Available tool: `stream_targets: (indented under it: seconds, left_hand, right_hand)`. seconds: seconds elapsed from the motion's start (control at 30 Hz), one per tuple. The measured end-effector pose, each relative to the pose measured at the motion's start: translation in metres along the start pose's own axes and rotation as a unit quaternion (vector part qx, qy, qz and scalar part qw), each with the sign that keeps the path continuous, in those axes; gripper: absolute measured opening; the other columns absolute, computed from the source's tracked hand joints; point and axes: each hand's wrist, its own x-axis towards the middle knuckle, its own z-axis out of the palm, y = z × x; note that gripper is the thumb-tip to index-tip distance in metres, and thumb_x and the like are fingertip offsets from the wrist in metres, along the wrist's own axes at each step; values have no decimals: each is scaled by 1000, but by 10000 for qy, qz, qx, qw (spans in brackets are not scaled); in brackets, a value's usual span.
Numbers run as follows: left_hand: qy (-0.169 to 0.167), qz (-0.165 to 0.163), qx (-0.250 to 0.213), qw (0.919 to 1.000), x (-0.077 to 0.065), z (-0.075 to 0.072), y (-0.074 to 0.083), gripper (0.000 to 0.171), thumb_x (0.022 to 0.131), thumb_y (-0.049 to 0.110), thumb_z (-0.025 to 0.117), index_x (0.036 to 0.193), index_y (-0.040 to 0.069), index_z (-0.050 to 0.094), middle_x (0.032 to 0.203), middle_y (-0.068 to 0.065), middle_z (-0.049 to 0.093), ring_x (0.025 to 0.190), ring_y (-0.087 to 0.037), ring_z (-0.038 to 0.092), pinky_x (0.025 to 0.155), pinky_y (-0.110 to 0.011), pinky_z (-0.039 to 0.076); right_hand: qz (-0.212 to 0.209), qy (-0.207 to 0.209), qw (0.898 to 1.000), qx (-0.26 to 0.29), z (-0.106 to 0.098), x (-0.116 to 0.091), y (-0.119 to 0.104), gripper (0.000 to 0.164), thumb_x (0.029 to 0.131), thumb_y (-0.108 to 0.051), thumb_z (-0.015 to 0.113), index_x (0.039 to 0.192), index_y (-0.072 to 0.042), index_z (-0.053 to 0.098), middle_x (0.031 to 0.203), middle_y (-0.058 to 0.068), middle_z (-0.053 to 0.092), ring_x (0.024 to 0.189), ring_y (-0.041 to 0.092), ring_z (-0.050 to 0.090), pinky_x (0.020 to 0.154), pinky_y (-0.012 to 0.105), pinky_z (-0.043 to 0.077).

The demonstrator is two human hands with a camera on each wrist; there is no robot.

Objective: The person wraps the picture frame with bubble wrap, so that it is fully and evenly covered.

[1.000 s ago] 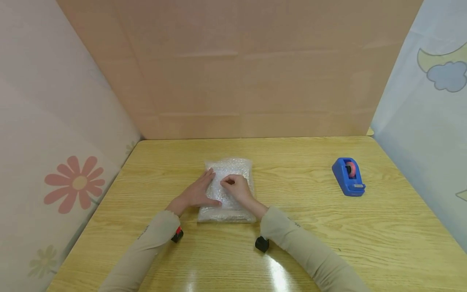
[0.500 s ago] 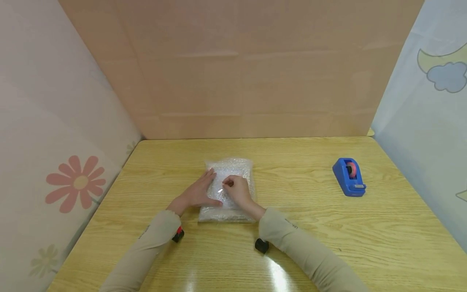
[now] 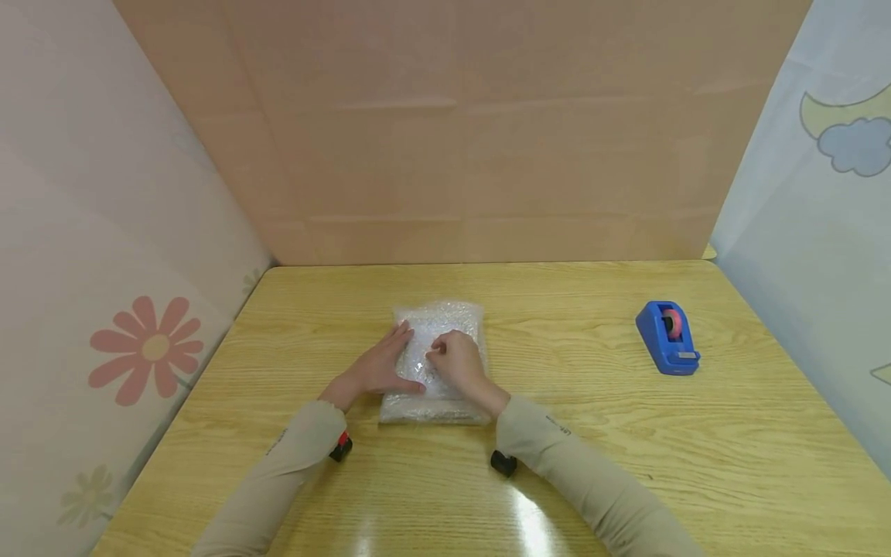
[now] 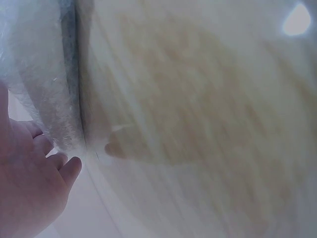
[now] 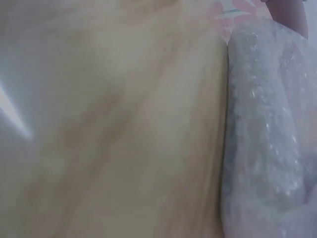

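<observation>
A flat package in clear bubble wrap (image 3: 435, 410) lies on the wooden table. My left hand (image 3: 376, 367) rests across its left side, thumb and fingers spread apart. In the left wrist view, the fingers (image 4: 71, 171) of that hand lie by the edge of the wrap (image 4: 37, 64). Over the package's middle, my right hand (image 3: 461, 362) has its fingers curled, with thumb and index tips pinched at the wrap's surface. A small glint shows on the wrap just left of these tips. The right wrist view shows the wrap's puffy side (image 5: 262, 124).
A blue tape dispenser (image 3: 667, 338) with a pink roll core stands at the right of the table (image 3: 557, 309). A brown paper-like panel (image 3: 452, 155) rises behind the table's far edge. Patterned light walls flank both sides.
My right hand has shifted slightly to the right over the package, still pinching. The left hand keeps its place on the wrap. The view has drifted a little.
</observation>
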Motion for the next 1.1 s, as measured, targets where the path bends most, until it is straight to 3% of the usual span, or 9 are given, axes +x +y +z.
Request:
stream_targets:
  seconds: [0.2,0.67,0.83,1.0,1.1]
  left_hand:
    - [-55,-40,-10,10000,0,0,1,110,66,63,67,145,7,16,152,-5,0,139,-22,-3,110,-45,15]
    - [-97,-113,72,9999,-1,-1,4,108,67,61,68,145,7,16,152,-5,1,139,-22,-2,110,-44,15]
    - [-88,-116,33,9999,-1,-2,5,108,67,60,69,145,7,17,152,-6,2,139,-22,-1,110,-44,15]
    - [-79,-123,11,9999,-1,-2,5,108,67,60,69,145,7,17,152,-5,2,139,-23,-1,110,-44,15]
    - [-90,-125,25,9999,-1,-2,4,109,67,61,68,145,7,17,152,-5,1,139,-23,-2,110,-44,15]
  right_hand:
    - [-132,-22,9999,-104,-3,1,2,14,72,-11,74,79,0,70,68,5,64,63,14,56,58,25,47]
    - [237,-196,9995,-79,-5,2,1,15,71,-12,74,79,1,71,63,4,62,54,9,50,51,21,43]
    - [141,-142,9997,-112,-6,2,1,16,69,-13,76,77,1,71,62,7,65,51,9,51,49,20,43]
    - [153,-185,9996,-171,-7,4,2,28,68,-14,77,85,6,70,56,5,59,51,9,47,52,22,44]
    - [272,-293,9992,-39,-9,5,3,34,69,-16,77,92,7,68,61,5,59,55,10,49,57,23,46]
